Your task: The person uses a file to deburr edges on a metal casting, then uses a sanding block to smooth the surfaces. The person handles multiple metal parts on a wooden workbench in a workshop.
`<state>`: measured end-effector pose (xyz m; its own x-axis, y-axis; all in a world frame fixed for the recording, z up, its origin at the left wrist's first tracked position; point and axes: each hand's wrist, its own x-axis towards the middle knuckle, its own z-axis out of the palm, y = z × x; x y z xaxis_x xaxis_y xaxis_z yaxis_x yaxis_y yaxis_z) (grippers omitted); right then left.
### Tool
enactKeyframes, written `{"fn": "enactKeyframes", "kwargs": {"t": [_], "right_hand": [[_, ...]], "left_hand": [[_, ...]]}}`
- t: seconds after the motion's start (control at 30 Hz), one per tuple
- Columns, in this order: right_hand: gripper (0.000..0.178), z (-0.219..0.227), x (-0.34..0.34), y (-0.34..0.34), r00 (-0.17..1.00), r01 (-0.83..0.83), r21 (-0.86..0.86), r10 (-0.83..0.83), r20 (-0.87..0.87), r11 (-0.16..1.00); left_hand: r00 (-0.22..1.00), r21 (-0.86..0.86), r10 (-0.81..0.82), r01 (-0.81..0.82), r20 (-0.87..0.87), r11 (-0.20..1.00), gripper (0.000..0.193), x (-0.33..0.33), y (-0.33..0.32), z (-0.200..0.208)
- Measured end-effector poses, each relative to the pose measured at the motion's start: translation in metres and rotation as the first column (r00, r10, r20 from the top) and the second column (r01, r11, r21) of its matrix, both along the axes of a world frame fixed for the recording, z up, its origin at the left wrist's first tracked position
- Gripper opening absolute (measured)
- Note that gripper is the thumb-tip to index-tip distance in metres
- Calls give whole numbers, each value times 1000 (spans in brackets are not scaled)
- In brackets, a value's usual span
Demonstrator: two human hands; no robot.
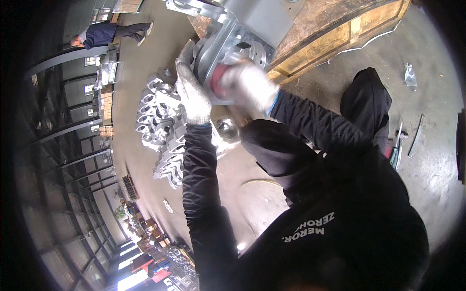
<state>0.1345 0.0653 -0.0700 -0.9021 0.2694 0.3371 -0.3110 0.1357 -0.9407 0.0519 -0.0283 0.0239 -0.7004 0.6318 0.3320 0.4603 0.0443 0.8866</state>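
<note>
A silvery metal casting [206,57] with a flat flange and rounded openings stands upright in front of me, at the top middle. Along its left side lies my left hand [192,94], in a white knit glove, gripping its edge; part of the fingers is hidden. My right hand [252,88], also gloved and smeared by motion, is closed on a red rounded object [219,80] held against the face of the casting. Blur hides what kind of thing the red object is.
Several similar castings [158,114] lie piled on the floor to the left. A wooden crate [340,39] borders the work at the upper right. Hand tools [399,145] and a small plastic bag [410,76] lie on the floor at right. Another person [109,35] is far off at upper left.
</note>
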Motion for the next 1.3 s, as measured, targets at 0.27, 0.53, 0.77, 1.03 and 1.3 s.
{"fn": "enactKeyframes", "kwargs": {"t": [0.27, 0.53, 0.77, 1.03, 1.3], "right_hand": [[10, 59, 34, 31, 992, -107, -923, 25, -125, -369], [35, -23, 43, -5, 997, 56, 683, -80, 3, 729], [33, -13, 22, -20, 966, 183, 590, -254, 39, 786], [36, 21, 45, 36, 975, -20, -883, 206, 87, 468], [41, 0, 80, 46, 963, 156, -782, 85, 257, 603]], "left_hand": [[948, -193, 58, -123, -313, 973, 70, -14, -20, 3], [902, -70, 128, -171, -412, 983, 55, -9, -20, -6], [807, -63, 176, -254, -563, 965, 43, -5, -7, 3], [608, 510, 682, -469, -406, 722, 38, 85, -16, 1], [661, 418, -73, -382, 747, 824, 50, 134, 26, -99]]}}
